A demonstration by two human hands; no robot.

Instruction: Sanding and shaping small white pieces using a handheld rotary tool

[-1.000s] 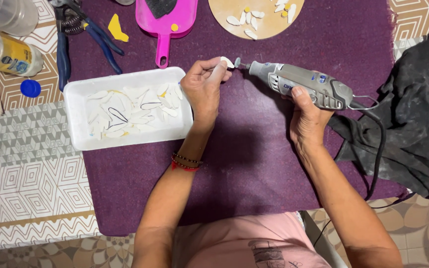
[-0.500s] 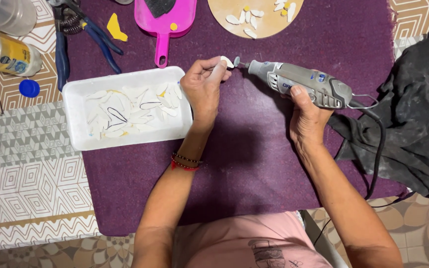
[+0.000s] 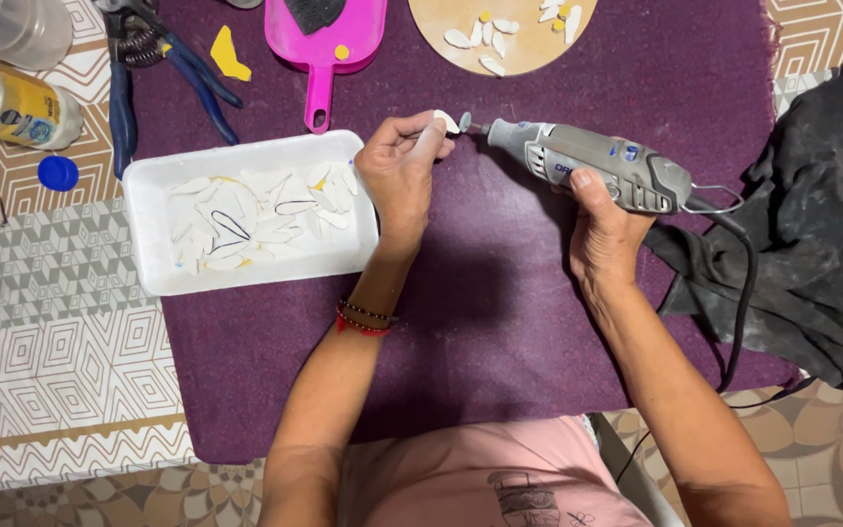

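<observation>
— Pliers (image 3: 148,68) upper left, then a white foam tray (image 3: 251,278) of pale cut pieces. Many still waiting?

— Looks so; several finished-looking ones sit on the tan board (image 3: 461,15) at top centre.

— And mid-frame?

— The left hand (image 3: 400,176) pinches a small white piece (image 3: 446,121), smooth and rounded, against the tip of the grey rotary tool (image 3: 587,164), which the right hand (image 3: 605,234) grips closed. Black cloth (image 3: 812,254) far right.

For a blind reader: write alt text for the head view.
The left hand pinches a small white piece against the tip of a grey rotary tool held by the right hand, over a purple mat. A white tray of white pieces lies left.
</observation>
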